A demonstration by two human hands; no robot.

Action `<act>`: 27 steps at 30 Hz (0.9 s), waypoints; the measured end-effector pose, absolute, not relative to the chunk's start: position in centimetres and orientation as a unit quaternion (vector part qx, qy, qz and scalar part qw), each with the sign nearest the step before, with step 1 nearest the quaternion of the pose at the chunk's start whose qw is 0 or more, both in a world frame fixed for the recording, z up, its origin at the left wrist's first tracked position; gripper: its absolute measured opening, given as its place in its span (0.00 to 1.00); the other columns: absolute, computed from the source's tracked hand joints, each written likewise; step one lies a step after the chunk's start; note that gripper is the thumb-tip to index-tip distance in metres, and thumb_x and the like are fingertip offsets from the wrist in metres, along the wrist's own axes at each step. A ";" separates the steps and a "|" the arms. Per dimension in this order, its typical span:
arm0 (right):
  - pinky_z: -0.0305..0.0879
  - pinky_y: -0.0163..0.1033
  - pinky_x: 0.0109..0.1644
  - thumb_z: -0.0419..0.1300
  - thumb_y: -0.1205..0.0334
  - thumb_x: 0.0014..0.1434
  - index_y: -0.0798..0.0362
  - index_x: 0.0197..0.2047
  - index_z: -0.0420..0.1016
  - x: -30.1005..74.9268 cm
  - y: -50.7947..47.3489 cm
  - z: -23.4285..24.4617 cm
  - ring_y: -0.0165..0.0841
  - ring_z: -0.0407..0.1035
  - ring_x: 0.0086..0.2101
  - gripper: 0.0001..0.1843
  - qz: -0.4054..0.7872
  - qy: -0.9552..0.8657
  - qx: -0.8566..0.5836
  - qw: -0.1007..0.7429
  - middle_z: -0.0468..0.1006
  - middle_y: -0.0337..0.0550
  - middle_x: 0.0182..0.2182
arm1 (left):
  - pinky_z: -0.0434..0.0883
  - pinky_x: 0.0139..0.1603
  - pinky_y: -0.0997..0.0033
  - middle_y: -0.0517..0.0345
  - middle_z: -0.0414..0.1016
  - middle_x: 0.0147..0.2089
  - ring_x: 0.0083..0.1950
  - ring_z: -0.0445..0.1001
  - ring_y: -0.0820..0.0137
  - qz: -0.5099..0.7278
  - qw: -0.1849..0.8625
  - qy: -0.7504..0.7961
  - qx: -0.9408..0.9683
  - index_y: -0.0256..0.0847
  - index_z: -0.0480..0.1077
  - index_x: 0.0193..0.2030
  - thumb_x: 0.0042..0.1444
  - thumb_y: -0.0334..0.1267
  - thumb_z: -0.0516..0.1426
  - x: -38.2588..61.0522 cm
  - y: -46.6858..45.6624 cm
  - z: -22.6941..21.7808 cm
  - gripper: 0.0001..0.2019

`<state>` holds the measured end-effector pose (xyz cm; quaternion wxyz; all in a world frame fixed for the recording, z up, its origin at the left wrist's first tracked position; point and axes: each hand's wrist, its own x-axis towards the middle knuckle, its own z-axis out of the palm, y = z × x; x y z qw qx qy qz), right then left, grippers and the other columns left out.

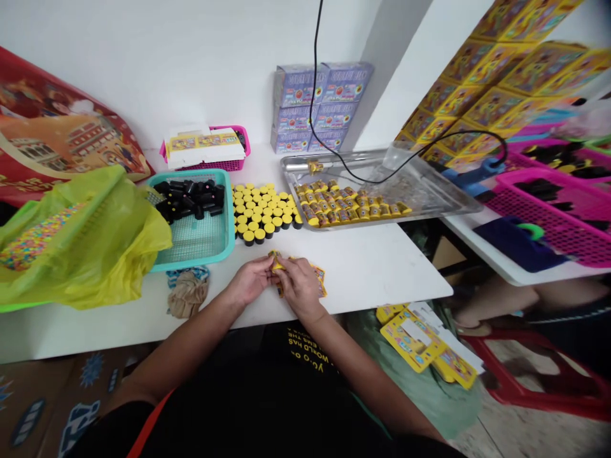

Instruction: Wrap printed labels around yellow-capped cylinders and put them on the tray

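Yellow printed card (275,261) was pinched between the fingers of the left hand (251,281) and right hand (300,287) by the front edge of the white table (377,267), with yellow-capped black jars (265,213) at twelve o'clock and a teal basket (195,238) at eleven.

We see bright, even light over the white wall (167,63) and table (382,267), with only soft shadows on them. Glare lies along the metal tray (429,191). Toward the right edge, wide-angle distortion bows the stacked boxes (496,83), and blur smears the pink basket (548,219). The lower right corner softens and darkens too.
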<state>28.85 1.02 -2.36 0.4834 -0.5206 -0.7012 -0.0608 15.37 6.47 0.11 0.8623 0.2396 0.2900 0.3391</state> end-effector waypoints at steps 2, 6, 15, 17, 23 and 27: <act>0.69 0.44 0.41 0.58 0.65 0.64 0.55 0.51 0.74 28.8 1.2 -2.5 0.38 0.69 0.37 0.12 -0.063 -0.706 -0.516 0.481 0.77 0.48 0.35 | 0.71 0.40 0.69 0.52 0.76 0.34 0.34 0.73 0.71 0.346 0.853 0.299 0.251 0.33 0.75 0.35 0.54 0.38 0.63 15.3 6.6 0.0 0.09; 0.69 0.44 0.39 0.57 0.63 0.65 0.54 0.50 0.74 28.7 1.2 -2.5 0.37 0.69 0.35 0.12 -0.045 -0.705 -0.521 0.478 0.77 0.46 0.33 | 0.71 0.39 0.68 0.53 0.76 0.33 0.32 0.73 0.70 0.348 0.842 0.315 0.265 0.33 0.75 0.35 0.51 0.39 0.66 15.3 6.5 -0.2 0.11; 0.68 0.42 0.37 0.56 0.62 0.66 0.51 0.43 0.76 29.0 1.6 -2.8 0.35 0.69 0.31 0.08 -0.016 -0.687 -0.515 0.512 0.75 0.42 0.28 | 0.72 0.39 0.68 0.53 0.76 0.33 0.33 0.75 0.69 0.330 0.847 0.307 0.280 0.34 0.73 0.36 0.51 0.41 0.66 15.6 6.1 -0.1 0.13; 0.68 0.42 0.38 0.55 0.61 0.66 0.51 0.45 0.76 28.9 1.4 -2.5 0.35 0.68 0.32 0.09 -0.007 -0.688 -0.526 0.500 0.75 0.43 0.29 | 0.72 0.37 0.68 0.54 0.76 0.34 0.33 0.75 0.69 0.344 0.838 0.317 0.280 0.36 0.73 0.39 0.50 0.40 0.66 15.6 6.1 0.0 0.13; 0.69 0.47 0.41 0.60 0.54 0.62 0.55 0.53 0.70 28.2 0.5 -1.8 0.40 0.69 0.37 0.19 -0.039 -0.713 -0.542 0.443 0.75 0.49 0.36 | 0.72 0.37 0.70 0.56 0.78 0.38 0.36 0.77 0.68 0.426 0.779 0.349 0.301 0.38 0.74 0.44 0.44 0.39 0.69 15.8 5.5 0.3 0.20; 0.69 0.45 0.39 0.56 0.60 0.64 0.56 0.51 0.70 27.8 0.6 -2.2 0.39 0.68 0.35 0.14 -0.086 -0.702 -0.565 0.424 0.74 0.48 0.34 | 0.72 0.39 0.70 0.55 0.78 0.37 0.38 0.77 0.67 0.434 0.765 0.351 0.320 0.37 0.75 0.45 0.45 0.41 0.69 16.1 5.1 0.1 0.20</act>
